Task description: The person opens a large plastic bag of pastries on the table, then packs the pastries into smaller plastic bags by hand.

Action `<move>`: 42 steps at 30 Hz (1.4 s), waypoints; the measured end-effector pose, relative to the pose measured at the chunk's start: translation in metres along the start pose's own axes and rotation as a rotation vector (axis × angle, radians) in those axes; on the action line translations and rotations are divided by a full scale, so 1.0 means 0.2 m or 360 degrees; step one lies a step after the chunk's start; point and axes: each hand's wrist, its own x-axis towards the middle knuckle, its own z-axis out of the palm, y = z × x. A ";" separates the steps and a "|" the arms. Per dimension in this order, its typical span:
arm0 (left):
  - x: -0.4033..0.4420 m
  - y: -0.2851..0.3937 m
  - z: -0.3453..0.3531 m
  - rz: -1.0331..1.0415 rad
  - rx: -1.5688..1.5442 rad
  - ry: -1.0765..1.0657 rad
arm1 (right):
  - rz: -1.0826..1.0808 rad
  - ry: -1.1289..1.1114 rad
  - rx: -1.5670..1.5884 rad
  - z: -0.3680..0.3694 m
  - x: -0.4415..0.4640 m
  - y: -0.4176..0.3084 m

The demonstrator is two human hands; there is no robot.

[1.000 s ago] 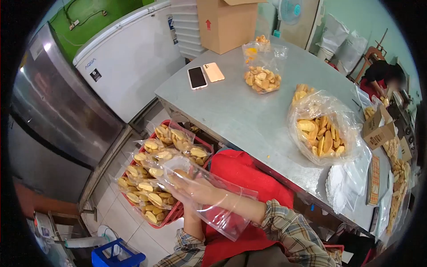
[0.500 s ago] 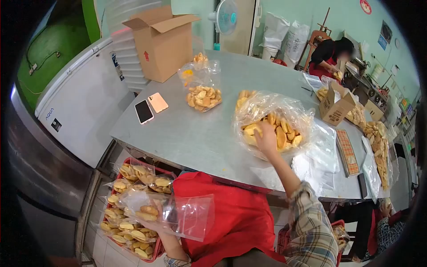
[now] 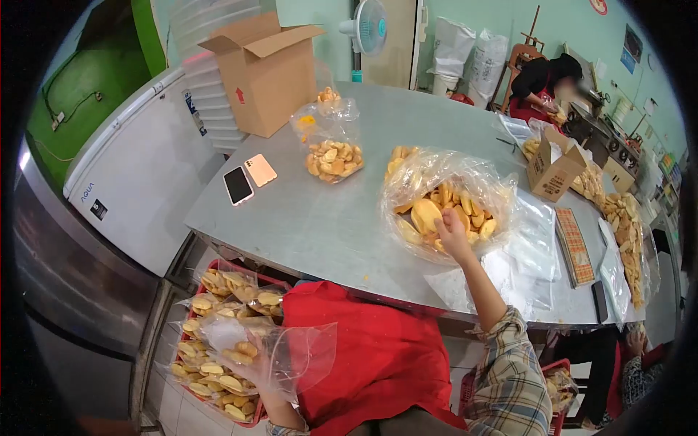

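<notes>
My right hand (image 3: 452, 231) is over the mouth of a large clear plastic sack (image 3: 502, 196) on the table. Its thumb and fingers pinch a big oval golden cracker (image 3: 426, 216). More golden crackers (image 3: 476, 214) fill the sack beneath it. Low on the left, my left hand (image 3: 267, 374) holds a small clear plastic bag (image 3: 309, 352), its fingers partly hidden behind the film. A couple of crackers (image 3: 243, 352) lie inside that bag. Right below is a red basket (image 3: 259, 410) full of bagged crackers.
The metal table (image 3: 305, 225) carries two phones (image 3: 238, 185), a filled bag (image 3: 334, 160), a cardboard box (image 3: 269, 87), a smaller carton (image 3: 554, 171) and flat plastic bags (image 3: 534, 240). A co-worker (image 3: 545, 91) works at the back right; another person's hand shows at lower right.
My right hand has drawn back slightly right and down within the sack's opening, now with a cracker lifted in its fingers. The small bag in my left hand has shifted a little.
</notes>
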 end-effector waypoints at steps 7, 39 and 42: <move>-0.18 -0.10 0.06 0.1053 0.1726 -0.0296 | 0.0042 -0.0028 -0.0202 -0.03 -0.10 -0.08; -0.05 -0.08 -0.07 0.0222 0.0397 -0.0197 | -0.0194 -0.1504 0.0487 1.34 -0.93 -0.43; -0.09 -0.09 -0.09 0.0098 0.0360 -0.0199 | -0.0903 -0.1313 0.0078 1.48 -0.86 -0.41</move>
